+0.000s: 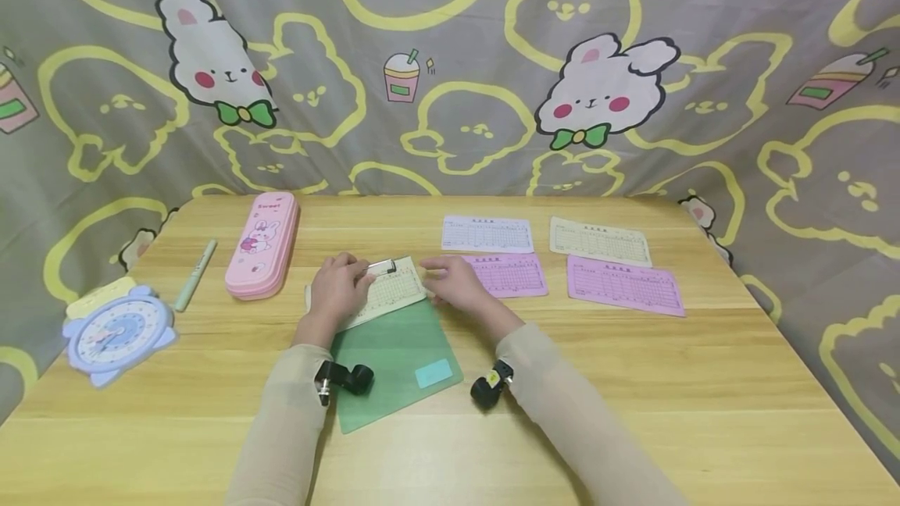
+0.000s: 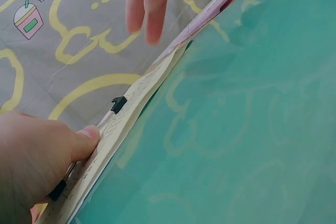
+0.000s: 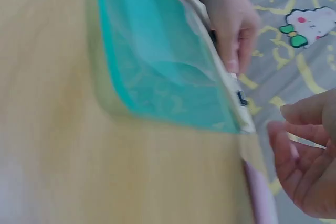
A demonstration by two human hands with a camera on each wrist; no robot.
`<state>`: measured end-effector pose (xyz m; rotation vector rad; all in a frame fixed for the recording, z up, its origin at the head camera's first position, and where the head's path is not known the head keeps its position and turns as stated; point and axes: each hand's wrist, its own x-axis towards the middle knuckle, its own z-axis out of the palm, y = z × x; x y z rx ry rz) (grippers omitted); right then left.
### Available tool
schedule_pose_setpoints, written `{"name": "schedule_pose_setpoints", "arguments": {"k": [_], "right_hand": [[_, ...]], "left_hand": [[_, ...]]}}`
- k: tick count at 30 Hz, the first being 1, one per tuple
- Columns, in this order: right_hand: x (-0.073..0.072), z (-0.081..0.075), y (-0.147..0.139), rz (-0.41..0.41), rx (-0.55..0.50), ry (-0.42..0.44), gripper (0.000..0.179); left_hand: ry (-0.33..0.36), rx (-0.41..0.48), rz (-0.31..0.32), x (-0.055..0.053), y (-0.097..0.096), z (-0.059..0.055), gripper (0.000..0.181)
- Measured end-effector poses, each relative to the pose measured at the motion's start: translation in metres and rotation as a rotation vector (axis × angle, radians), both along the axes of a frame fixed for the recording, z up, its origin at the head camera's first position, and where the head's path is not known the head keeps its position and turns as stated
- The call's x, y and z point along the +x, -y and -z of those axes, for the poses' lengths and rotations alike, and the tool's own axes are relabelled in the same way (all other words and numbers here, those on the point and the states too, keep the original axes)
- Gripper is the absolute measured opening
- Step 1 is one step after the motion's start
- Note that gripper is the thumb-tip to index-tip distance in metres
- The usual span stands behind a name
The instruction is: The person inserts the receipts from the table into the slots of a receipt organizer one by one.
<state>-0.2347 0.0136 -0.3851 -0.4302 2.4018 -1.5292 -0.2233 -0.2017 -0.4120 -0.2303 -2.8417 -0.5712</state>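
Note:
A green clipboard (image 1: 390,381) with a light blue label (image 1: 433,373) lies tilted on the table. Across its top rests a cream printed form (image 1: 394,292), beneath the metal clip (image 1: 382,266). My left hand (image 1: 337,289) grips the board's top at that clip; in the left wrist view its thumb (image 2: 86,137) presses on the metal. The fingers beneath are mostly hidden. Just beyond the form's right end hovers my right hand (image 1: 457,279), its fingers loosely bent. In the right wrist view that hand (image 3: 310,156) holds nothing and stands apart from the board.
Right of the board lie a white form (image 1: 487,234), another cream form (image 1: 600,241) and two purple forms (image 1: 516,276) (image 1: 626,285). To the left are a pink pencil case (image 1: 262,247), a green pen (image 1: 196,276) and a blue toy clock (image 1: 119,332) over a yellow piece (image 1: 98,297).

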Motion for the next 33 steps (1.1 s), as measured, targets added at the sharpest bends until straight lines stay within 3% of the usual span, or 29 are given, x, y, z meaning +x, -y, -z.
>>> {"name": "schedule_pose_setpoints", "arguments": {"k": [8,15,20,28,33], "right_hand": [[-0.003,-0.018,-0.052,0.002,0.073,-0.183,0.039],[-0.006,-0.019,-0.101,0.039,0.103,-0.195,0.052],[-0.004,-0.013,-0.125,0.073,0.161,-0.192,0.062],[-0.005,0.011,-0.141,0.06,0.145,-0.212,0.073],[-0.004,0.024,-0.143,0.068,0.271,-0.279,0.074]], "left_hand": [[-0.005,0.005,0.003,0.0,0.0,0.001,0.035],[0.004,0.016,0.009,0.0,0.001,0.001,0.036],[0.011,0.028,0.008,0.002,0.001,0.0,0.035],[0.01,0.035,-0.001,0.001,0.001,0.001,0.036],[0.011,0.041,-0.005,0.001,0.001,0.0,0.035]]}}
